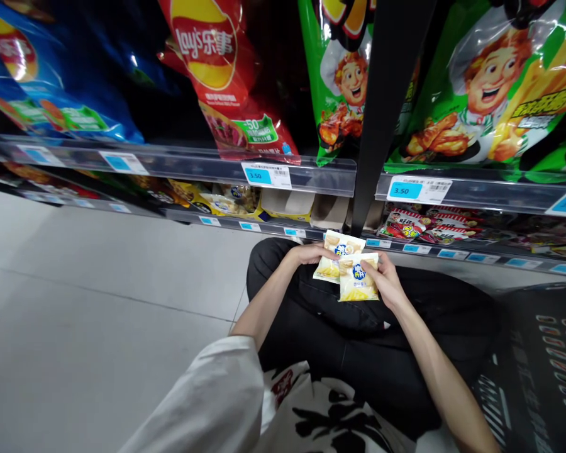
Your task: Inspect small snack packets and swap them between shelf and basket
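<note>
Two small cream-and-yellow snack packets with blue logos are held over my lap, one overlapping the other. My left hand (pixel 311 253) is closed on the rear snack packet (pixel 327 269), its thumb lying across the front. Closed on the front snack packet (pixel 358 286) is my right hand (pixel 384 277), thumb pressed on its face near the top right. The fingers behind both packets are hidden. My crossed legs in dark trousers (pixel 358 343) lie below the packets.
A black shopping basket (pixel 523 352) stands at my right. Ahead, an upper shelf bears a red chip bag (pixel 226 75) and green snack bags (pixel 490 94). Small red-and-white packets (pixel 405 224) and cardboard trays (pixel 287 204) line the low shelf. A black upright (pixel 375 113) divides the shelving.
</note>
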`<control>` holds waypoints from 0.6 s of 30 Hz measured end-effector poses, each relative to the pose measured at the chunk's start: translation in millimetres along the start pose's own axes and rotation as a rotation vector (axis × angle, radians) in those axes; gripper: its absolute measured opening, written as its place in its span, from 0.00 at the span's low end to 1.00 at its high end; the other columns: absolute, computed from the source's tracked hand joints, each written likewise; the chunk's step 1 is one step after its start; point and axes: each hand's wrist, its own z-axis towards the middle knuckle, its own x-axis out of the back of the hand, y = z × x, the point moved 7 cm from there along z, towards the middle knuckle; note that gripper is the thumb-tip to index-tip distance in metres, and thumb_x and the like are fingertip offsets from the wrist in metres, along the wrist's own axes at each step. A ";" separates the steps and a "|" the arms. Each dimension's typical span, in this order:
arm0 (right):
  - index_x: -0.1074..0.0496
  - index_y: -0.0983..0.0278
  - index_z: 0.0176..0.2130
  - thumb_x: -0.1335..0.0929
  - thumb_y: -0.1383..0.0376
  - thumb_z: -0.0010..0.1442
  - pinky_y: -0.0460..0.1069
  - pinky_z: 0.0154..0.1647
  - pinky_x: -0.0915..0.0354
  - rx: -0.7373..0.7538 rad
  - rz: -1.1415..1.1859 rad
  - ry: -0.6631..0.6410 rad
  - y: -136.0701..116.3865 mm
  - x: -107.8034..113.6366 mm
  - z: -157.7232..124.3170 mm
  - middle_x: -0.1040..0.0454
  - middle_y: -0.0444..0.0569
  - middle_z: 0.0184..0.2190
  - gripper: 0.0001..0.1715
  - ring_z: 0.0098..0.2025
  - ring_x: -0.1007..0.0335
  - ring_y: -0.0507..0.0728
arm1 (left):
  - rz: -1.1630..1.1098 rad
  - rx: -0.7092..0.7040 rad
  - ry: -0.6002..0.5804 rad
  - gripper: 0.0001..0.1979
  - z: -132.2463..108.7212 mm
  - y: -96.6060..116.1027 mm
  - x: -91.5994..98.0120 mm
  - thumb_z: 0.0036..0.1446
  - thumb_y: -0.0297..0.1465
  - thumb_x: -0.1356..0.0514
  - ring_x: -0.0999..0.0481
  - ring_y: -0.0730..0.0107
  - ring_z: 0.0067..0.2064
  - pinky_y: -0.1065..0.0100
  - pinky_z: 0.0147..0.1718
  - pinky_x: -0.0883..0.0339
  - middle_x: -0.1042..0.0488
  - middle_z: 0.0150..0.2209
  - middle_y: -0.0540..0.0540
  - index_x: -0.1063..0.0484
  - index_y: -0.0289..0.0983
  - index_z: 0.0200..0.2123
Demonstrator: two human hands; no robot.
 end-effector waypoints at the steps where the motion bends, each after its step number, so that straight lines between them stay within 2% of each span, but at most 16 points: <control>1: 0.34 0.57 0.43 0.19 0.53 0.46 0.50 0.32 0.27 -0.003 0.000 -0.004 0.5 0.3 0.2 0.19 0.41 0.30 0.32 0.29 0.23 0.56 | -0.007 0.016 -0.007 0.34 -0.2 -0.2 -1.6 0.36 0.30 0.21 0.18 0.44 0.51 0.49 0.57 0.28 0.18 0.46 0.34 0.23 0.31 0.50; 4: 0.33 0.58 0.44 0.19 0.54 0.45 0.50 0.32 0.28 -0.019 -0.005 -0.011 2.1 1.5 0.5 0.19 0.42 0.31 0.32 0.29 0.23 0.57 | -0.024 0.034 -0.030 0.34 -1.2 2.6 -8.0 0.37 0.30 0.21 0.18 0.45 0.51 0.50 0.57 0.28 0.18 0.48 0.34 0.23 0.32 0.51; 8: 0.29 0.59 0.42 0.20 0.51 0.47 0.52 0.37 0.27 -0.011 -0.046 -0.021 1.2 2.7 0.9 0.18 0.46 0.35 0.29 0.34 0.22 0.59 | -0.016 0.023 -0.016 0.33 -2.4 8.6 -13.4 0.40 0.31 0.22 0.18 0.47 0.50 0.52 0.57 0.27 0.18 0.48 0.34 0.23 0.32 0.52; 13: 0.26 0.60 0.42 0.20 0.49 0.47 0.54 0.40 0.28 -0.024 -0.063 -0.019 2.8 4.5 2.5 0.17 0.48 0.38 0.28 0.37 0.21 0.61 | 0.000 0.087 0.059 0.30 -2.6 6.0 -10.8 0.44 0.30 0.24 0.17 0.51 0.49 0.54 0.57 0.27 0.18 0.48 0.36 0.23 0.32 0.52; 18: 0.26 0.60 0.40 0.20 0.49 0.46 0.54 0.42 0.27 -0.037 -0.063 -0.021 2.7 3.3 2.4 0.17 0.48 0.39 0.28 0.39 0.21 0.62 | -0.029 0.063 0.047 0.30 -1.7 6.9 -10.6 0.45 0.30 0.24 0.17 0.53 0.49 0.54 0.58 0.28 0.18 0.48 0.36 0.24 0.32 0.53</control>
